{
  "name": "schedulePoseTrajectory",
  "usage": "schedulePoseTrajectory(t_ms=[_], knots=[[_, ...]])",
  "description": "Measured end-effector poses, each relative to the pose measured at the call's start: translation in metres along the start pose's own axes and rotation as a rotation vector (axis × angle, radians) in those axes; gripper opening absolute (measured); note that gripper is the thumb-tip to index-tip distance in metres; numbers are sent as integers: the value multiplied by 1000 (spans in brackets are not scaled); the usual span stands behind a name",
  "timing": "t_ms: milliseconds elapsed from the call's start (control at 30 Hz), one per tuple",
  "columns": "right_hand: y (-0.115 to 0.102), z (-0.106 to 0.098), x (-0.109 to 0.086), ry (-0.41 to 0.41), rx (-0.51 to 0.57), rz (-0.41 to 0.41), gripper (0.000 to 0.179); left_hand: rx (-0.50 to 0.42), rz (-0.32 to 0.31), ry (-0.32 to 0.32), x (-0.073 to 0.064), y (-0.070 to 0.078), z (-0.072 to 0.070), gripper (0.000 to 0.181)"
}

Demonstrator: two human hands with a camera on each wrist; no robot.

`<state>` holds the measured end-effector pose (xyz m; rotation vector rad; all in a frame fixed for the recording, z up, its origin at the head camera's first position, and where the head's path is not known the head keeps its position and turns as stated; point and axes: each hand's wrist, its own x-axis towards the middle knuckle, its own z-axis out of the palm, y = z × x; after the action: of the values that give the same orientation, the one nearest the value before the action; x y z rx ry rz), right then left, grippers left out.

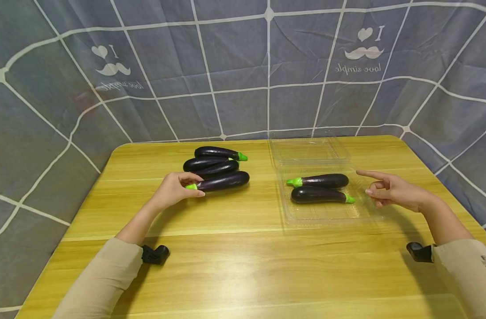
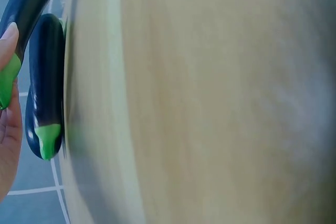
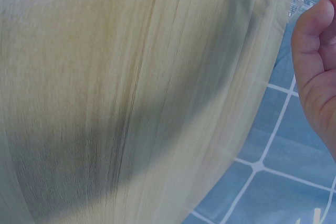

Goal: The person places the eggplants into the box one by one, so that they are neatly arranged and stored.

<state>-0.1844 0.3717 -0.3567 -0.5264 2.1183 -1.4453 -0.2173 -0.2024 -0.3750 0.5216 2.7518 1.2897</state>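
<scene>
Our left hand (image 1: 175, 189) has its fingers (image 1: 191, 178) grasping the green stem end of the front eggplant (image 1: 223, 181), which lies on the bench (image 1: 243, 266) at the 6 o'clock edge of a pile of four. Over at 3 o'clock, our right hand (image 1: 390, 190) hovers just beside the clear plastic tray (image 1: 326, 212), index finger pointing, the rest loosely curled and grasping nothing. Two eggplants (image 1: 320, 188) already lie in that tray.

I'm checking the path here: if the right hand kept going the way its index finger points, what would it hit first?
Probably the upper eggplant in the clear tray: the right hand points left over the tray's right edge, though its height is unclear.
</scene>
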Motion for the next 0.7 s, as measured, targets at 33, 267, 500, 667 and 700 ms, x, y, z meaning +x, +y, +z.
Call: schedulePoseTrajectory(t_ms=[33, 267, 500, 667, 700], knots=[[0, 0, 0, 1, -2, 1, 63, -3, 2, 0, 0, 1, 0, 40], [-2, 1, 0, -2, -8, 0, 64, -21, 4, -2, 1, 6, 0, 39], [-1, 0, -1, -6, -11, -10, 62, -47, 2, 0, 3, 13, 1, 38], [-2, 0, -1, -9, -6, -8, 62, -41, 9, 2, 6, 20, 2, 38], [-2, 0, 0, -8, -6, -8, 62, -41, 10, 3, 6, 22, 3, 38]])
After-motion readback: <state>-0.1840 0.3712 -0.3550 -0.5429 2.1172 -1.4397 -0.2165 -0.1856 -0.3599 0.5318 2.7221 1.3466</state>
